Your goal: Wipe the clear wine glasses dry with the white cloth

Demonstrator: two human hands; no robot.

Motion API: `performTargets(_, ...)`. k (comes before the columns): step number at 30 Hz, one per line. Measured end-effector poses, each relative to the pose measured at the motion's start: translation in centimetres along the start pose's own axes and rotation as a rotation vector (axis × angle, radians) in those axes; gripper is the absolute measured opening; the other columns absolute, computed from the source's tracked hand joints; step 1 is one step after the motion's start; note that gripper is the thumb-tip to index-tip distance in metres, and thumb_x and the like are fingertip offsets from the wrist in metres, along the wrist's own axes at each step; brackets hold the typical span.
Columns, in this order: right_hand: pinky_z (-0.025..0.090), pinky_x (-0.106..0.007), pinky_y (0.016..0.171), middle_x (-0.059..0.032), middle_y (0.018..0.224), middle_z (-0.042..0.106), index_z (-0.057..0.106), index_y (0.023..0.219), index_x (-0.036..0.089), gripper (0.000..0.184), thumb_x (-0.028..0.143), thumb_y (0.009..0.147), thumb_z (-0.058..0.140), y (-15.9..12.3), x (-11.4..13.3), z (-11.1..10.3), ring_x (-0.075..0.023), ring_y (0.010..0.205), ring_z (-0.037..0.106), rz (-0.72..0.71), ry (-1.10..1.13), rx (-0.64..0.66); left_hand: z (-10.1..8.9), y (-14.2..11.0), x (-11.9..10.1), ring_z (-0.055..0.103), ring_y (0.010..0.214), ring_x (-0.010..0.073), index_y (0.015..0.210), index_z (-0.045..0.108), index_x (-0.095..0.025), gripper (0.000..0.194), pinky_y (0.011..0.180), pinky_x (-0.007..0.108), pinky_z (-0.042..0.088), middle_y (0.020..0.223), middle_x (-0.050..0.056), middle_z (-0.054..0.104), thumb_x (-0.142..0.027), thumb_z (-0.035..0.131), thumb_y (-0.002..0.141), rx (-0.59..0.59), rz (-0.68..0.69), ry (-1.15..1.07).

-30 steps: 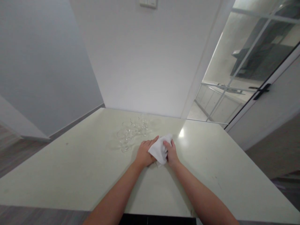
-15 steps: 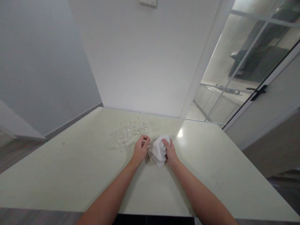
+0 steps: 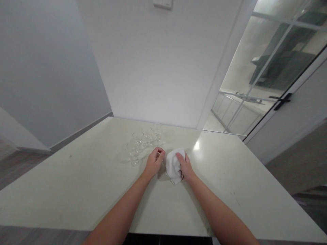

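Note:
My left hand [image 3: 154,161] is closed in a pinch around what looks like the stem of a clear glass, just left of the cloth. Most of that glass is hidden by my fingers and the cloth. My right hand [image 3: 186,166] grips a white cloth [image 3: 173,165], thumb on top, bunched in a rounded shape over the glass. Beyond my left hand, several clear stemmed glasses [image 3: 138,146] stand close together on the pale table [image 3: 76,190].
A white wall [image 3: 158,75] meets the table's far edge, with a switch plate [image 3: 162,3] high on it. At the right are a glass-paned partition [image 3: 237,98] and a door with a black handle [image 3: 282,101]. A bright reflection lies on the tabletop right of the cloth.
The cloth has turned and bunched into a rounder shape, shifting slightly right, with its lower corner hanging differently. Both hands stay nearly in place.

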State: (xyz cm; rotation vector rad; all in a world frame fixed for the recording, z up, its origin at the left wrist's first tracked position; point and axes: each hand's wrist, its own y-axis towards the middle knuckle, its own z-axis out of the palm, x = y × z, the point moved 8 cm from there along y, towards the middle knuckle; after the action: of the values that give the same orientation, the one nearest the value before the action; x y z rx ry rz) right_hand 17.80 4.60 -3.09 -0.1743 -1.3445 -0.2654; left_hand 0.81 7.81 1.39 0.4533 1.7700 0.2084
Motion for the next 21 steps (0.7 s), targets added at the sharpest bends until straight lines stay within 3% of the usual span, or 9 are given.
performTargets(3,0.050,-0.027,0.065,-0.0030,0.077,0.068,0.063,0.090,0.017,0.044,0.058,0.075,0.061,0.5,-1.0,-0.4,-0.0167,0.069,0.062,0.095,0.080,-0.039,0.7,-1.2,-3.1,0.052,0.076,0.0157,0.085,0.059,-0.018,0.028,0.069,0.026,0.043,0.085,0.006,0.057,-0.045,0.052,0.084,0.075,0.253,0.128)
performTargets(5,0.050,-0.028,0.065,-0.0032,0.076,0.068,0.063,0.087,0.016,0.045,0.059,0.075,0.060,0.5,-0.8,-0.3,-0.0169,0.068,0.061,0.082,0.074,-0.019,0.8,-1.4,-3.4,0.050,0.073,0.0147,0.078,0.059,-0.017,0.029,0.067,0.026,0.042,0.081,0.005,0.056,-0.044,0.051,0.085,0.082,0.280,0.158)
performTargets(7,0.050,-0.028,0.069,-0.0038,0.083,0.069,0.062,0.095,0.016,0.045,0.055,0.073,0.065,0.2,-0.1,0.1,-0.0173,0.073,0.062,0.029,0.033,0.020,0.5,-0.9,-2.4,0.049,0.066,0.0134,0.070,0.056,-0.017,0.034,0.063,0.025,0.039,0.071,0.002,0.054,-0.045,0.048,0.087,0.050,0.189,0.138)
performTargets(10,0.050,-0.030,0.078,-0.0036,0.097,0.069,0.058,0.109,0.020,0.056,0.041,0.062,0.078,-0.7,1.2,0.7,-0.0183,0.083,0.063,-0.099,-0.098,0.091,0.0,0.1,0.6,0.047,0.056,0.0126,0.063,0.055,-0.017,0.046,0.054,0.024,0.037,0.058,-0.001,0.050,-0.054,0.041,0.088,-0.004,-0.066,-0.002)
performTargets(14,0.049,-0.032,0.083,-0.0035,0.102,0.067,0.056,0.115,0.021,0.067,0.033,0.055,0.083,-1.4,2.1,1.3,-0.0198,0.090,0.061,-0.217,-0.243,0.144,0.3,0.6,3.4,0.046,0.048,0.0121,0.062,0.058,-0.015,0.056,0.047,0.023,0.035,0.055,0.000,0.052,-0.064,0.039,0.083,-0.001,-0.302,-0.198)
performTargets(21,0.049,-0.031,0.084,-0.0040,0.102,0.070,0.061,0.112,0.022,0.048,0.045,0.072,0.070,-0.4,1.3,0.9,-0.0194,0.091,0.063,-0.115,-0.092,0.097,0.0,0.3,1.7,0.049,0.057,0.0131,0.064,0.055,-0.017,0.046,0.053,0.023,0.038,0.057,-0.001,0.051,-0.058,0.046,0.083,-0.040,-0.145,-0.108)
